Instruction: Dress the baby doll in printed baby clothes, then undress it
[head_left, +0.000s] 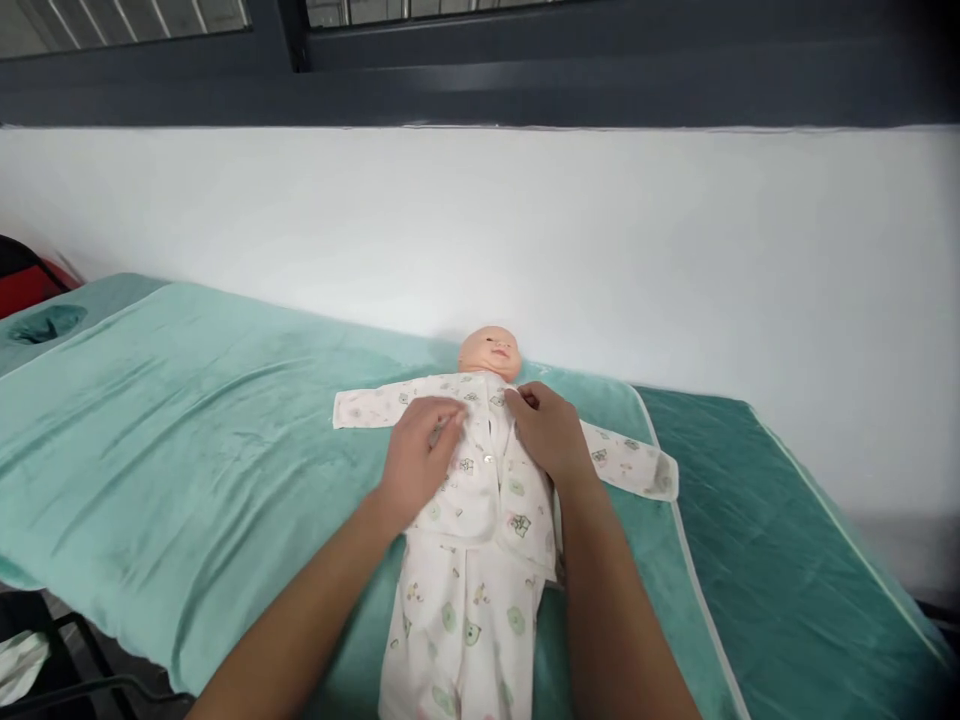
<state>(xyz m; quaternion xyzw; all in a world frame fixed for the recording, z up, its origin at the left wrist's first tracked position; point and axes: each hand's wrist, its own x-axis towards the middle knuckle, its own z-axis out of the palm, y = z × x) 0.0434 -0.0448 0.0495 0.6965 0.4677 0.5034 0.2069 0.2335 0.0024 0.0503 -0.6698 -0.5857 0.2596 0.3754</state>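
A baby doll (491, 352) lies face up on the bed, its head toward the wall. It wears a white long-sleeved baby shirt (461, 490) with small green and brown animal prints, and matching trousers (463, 630). Both sleeves stretch out to the sides, and a fastener shows on the front edge at mid-chest. My left hand (424, 450) rests on the left side of the chest, fingers loosely bent, with no cloth visibly gripped. Near the collar on the right, my right hand (551, 430) pinches the shirt front between thumb and forefinger; the exact grip is partly hidden.
A light green blanket (187, 400) covers most of the bed, with a darker green cover (772, 540) at the right. Behind stands a white wall (712, 260) under a dark window frame (525, 95). A red and black item (30, 280) sits at the far left.
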